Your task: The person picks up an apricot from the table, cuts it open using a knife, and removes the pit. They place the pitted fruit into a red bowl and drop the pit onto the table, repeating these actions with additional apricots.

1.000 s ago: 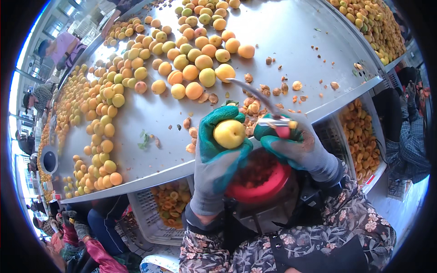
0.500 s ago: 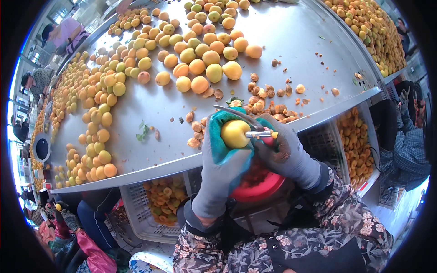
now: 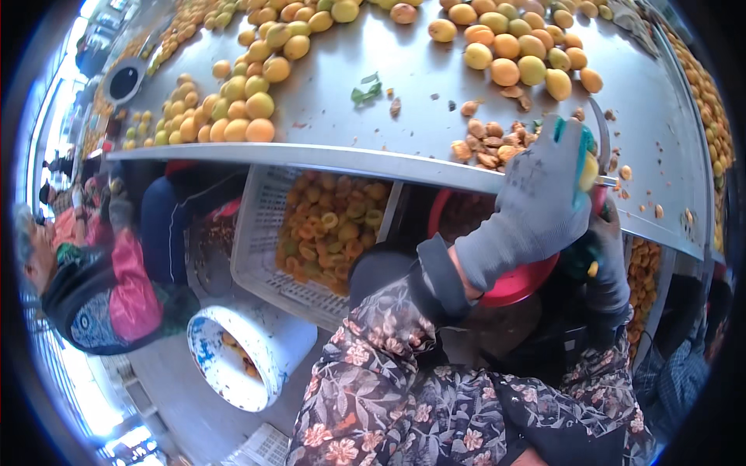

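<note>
My left hand (image 3: 540,194), in a grey glove with a green palm, is closed around a yellow apricot (image 3: 589,172) above the table's front edge. Much of the fruit is hidden behind the glove. Just right of it, my right hand (image 3: 608,252), also gloved, grips a knife by its red handle (image 3: 598,198). The curved blade (image 3: 601,128) rises past the apricot, and a short metal rod shows beside the fruit. Most of my right fingers are out of sight. Beneath both hands is a red basin (image 3: 519,286). Brown apricot pits (image 3: 489,144) lie in a heap on the table nearby.
Whole apricots (image 3: 532,68) lie in groups over the metal table (image 3: 342,116). Under its edge stands a white crate (image 3: 250,233) of halved apricots (image 3: 330,221). A white bucket (image 3: 291,342) lies tilted on the floor, near a person in a pink sleeve (image 3: 134,283).
The view has swung left and downward, bringing the bucket and crate further in. My hands, with apricot and knife, now appear further right, and my left hand's back is turned up over the fruit.
</note>
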The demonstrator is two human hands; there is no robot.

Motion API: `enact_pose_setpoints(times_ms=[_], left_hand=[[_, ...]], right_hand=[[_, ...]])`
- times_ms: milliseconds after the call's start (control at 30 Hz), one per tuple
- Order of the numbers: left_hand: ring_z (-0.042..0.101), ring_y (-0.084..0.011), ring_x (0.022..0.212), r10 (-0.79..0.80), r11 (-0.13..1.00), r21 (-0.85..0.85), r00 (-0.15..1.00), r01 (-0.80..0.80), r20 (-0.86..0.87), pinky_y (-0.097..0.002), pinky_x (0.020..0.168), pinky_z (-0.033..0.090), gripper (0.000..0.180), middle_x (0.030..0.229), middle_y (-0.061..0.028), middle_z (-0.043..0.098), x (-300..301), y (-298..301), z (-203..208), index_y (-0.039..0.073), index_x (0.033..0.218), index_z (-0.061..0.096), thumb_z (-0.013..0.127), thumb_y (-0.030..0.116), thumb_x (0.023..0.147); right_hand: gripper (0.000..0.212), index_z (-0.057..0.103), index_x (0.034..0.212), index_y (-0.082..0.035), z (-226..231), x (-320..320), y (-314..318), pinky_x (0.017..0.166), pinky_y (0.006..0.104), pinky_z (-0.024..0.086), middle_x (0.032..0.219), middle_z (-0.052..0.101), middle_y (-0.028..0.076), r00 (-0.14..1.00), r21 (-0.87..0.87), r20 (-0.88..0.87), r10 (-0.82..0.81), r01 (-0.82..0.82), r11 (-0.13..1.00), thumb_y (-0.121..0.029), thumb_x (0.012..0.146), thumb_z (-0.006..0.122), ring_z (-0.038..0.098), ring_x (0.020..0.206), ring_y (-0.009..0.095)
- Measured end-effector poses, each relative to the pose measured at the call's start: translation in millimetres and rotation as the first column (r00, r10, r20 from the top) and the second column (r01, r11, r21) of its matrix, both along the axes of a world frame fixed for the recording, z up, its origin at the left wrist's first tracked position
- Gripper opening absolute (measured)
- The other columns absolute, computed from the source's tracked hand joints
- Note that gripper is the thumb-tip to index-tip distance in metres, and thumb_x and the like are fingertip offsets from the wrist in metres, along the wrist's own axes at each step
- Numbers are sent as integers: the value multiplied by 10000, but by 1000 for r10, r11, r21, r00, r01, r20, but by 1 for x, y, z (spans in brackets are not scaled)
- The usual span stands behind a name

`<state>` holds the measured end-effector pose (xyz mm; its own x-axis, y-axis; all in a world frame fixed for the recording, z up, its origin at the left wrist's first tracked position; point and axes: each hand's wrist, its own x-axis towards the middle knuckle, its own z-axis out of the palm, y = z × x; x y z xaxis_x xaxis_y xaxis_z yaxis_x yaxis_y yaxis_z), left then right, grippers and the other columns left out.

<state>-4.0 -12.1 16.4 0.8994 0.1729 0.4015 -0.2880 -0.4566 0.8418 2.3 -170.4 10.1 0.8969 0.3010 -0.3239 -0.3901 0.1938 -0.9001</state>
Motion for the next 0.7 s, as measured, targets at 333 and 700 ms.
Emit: enact_pose_setpoints(times_ms=[333,700], left_hand=[[609,-146,925,-452,677,-635,891,372,41,-261,788,514,532,1216,-118,577,9,21,27,5,1305,470,597,-24,789],[649,-165,796,-610,378,-876,792,301,9,-278,635,542,531,1105,-86,634,1,28,30,40,1314,468,651,-22,819]], right_hand=[[220,630,910,69,45,16,-25,321,212,332,545,522,34,947,52,-107,304,-300,953,-128,816,605,453,375,89],[257,594,1077,-26,28,8,-29,678,370,489,830,631,159,750,-504,593,293,62,862,-103,849,684,632,746,325]])
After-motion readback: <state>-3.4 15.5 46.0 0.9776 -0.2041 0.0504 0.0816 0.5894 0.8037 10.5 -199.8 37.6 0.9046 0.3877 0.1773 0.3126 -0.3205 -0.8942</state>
